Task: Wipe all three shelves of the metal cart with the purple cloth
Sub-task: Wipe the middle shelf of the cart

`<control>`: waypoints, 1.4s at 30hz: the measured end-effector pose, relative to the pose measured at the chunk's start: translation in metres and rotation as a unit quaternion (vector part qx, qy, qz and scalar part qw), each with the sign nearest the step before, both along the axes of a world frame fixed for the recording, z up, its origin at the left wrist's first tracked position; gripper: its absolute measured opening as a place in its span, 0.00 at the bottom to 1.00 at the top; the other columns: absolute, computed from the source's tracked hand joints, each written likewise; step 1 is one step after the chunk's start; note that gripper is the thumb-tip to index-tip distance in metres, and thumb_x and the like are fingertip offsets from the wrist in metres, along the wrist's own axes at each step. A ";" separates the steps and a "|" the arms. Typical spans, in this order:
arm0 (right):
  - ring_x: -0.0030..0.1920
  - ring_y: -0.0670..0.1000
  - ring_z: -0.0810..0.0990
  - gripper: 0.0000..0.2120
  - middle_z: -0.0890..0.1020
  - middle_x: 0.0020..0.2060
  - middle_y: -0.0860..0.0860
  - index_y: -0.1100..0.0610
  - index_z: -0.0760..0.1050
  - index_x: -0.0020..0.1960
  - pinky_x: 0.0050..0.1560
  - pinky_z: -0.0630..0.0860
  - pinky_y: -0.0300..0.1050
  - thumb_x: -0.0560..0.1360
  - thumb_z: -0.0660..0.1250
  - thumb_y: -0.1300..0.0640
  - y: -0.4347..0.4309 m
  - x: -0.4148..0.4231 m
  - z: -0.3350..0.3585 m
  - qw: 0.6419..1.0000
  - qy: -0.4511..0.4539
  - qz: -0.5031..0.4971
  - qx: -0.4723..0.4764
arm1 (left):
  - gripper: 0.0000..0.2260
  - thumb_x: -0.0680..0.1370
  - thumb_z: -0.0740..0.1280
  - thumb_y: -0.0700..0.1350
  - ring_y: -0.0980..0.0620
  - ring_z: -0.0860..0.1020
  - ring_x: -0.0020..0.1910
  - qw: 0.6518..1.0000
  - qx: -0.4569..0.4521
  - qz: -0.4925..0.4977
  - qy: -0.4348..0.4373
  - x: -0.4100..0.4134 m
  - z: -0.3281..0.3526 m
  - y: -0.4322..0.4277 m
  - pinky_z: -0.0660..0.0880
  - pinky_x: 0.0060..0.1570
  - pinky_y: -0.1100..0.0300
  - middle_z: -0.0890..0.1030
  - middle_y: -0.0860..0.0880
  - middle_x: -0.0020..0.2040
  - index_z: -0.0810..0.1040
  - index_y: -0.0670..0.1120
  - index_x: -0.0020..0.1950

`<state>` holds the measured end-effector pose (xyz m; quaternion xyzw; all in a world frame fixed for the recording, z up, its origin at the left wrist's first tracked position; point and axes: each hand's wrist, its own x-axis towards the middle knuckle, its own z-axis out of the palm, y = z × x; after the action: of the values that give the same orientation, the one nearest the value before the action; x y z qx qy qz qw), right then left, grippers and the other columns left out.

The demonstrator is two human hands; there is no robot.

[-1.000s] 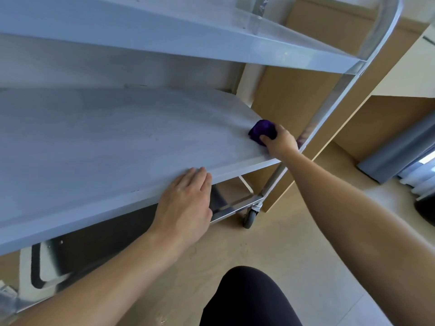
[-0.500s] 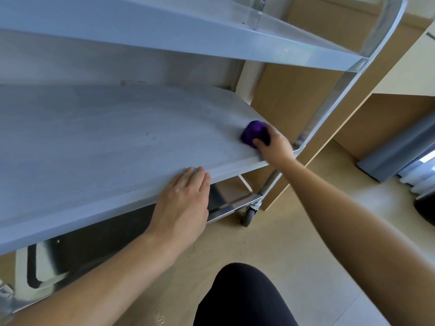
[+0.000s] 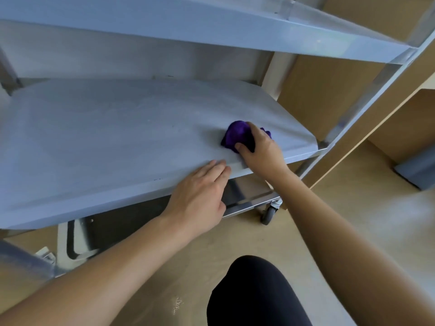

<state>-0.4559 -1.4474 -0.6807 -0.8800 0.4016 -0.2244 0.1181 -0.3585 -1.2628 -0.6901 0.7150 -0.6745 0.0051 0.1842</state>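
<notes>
The metal cart fills the view with its middle shelf (image 3: 106, 142) in front of me, the top shelf (image 3: 211, 24) above and the bottom shelf (image 3: 244, 191) showing below. A bunched purple cloth (image 3: 236, 134) lies on the middle shelf near its front right part. My right hand (image 3: 261, 149) is closed on the cloth and presses it onto the shelf. My left hand (image 3: 200, 194) rests flat, fingers together, over the front edge of the middle shelf, just left of the right hand.
A cart upright (image 3: 367, 97) and a caster wheel (image 3: 269, 212) stand at the right. Wooden furniture panels (image 3: 329, 85) are behind the cart. My dark-clothed knee (image 3: 254, 292) is low in the centre, over a beige floor (image 3: 353, 208). A grey object (image 3: 419, 170) sits at the right edge.
My right hand has slid the purple cloth leftward along the middle shelf, away from the right corner and towards my left hand. The left hand has stayed on the front edge.
</notes>
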 end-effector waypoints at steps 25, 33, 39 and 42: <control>0.65 0.54 0.73 0.28 0.74 0.66 0.51 0.53 0.63 0.74 0.65 0.70 0.53 0.76 0.66 0.52 0.198 0.194 0.010 0.954 -0.007 0.291 0.067 | 0.19 0.71 0.68 0.41 0.45 0.79 0.57 0.930 0.098 0.346 -0.068 0.112 0.024 0.200 0.80 0.40 0.52 0.78 0.44 0.62 0.77 0.37 0.61; 0.69 0.54 0.70 0.28 0.72 0.69 0.52 0.53 0.61 0.75 0.68 0.67 0.52 0.78 0.66 0.51 0.195 0.237 0.020 0.952 0.017 0.292 0.091 | 0.19 0.76 0.60 0.46 0.44 0.76 0.62 0.931 0.085 0.345 -0.079 0.125 0.022 0.193 0.76 0.58 0.50 0.76 0.42 0.66 0.76 0.37 0.63; 0.66 0.54 0.71 0.30 0.75 0.65 0.50 0.53 0.62 0.73 0.66 0.69 0.58 0.77 0.64 0.41 0.201 0.242 0.014 0.956 0.026 0.276 0.099 | 0.24 0.80 0.49 0.48 0.46 0.67 0.69 0.938 0.089 0.324 -0.084 0.135 0.020 0.179 0.66 0.69 0.53 0.70 0.43 0.70 0.68 0.39 0.71; 0.65 0.55 0.72 0.26 0.75 0.64 0.52 0.54 0.64 0.71 0.65 0.69 0.59 0.78 0.64 0.45 0.194 0.257 0.014 0.959 0.035 0.271 0.078 | 0.25 0.81 0.45 0.49 0.44 0.65 0.72 0.935 0.099 0.328 -0.092 0.136 0.018 0.176 0.62 0.71 0.51 0.67 0.42 0.73 0.65 0.40 0.74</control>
<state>-0.1986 -1.2538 -0.6669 -0.9511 0.1686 -0.1215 0.2284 -0.2224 -1.0872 -0.6717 0.9075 -0.4135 0.0638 0.0378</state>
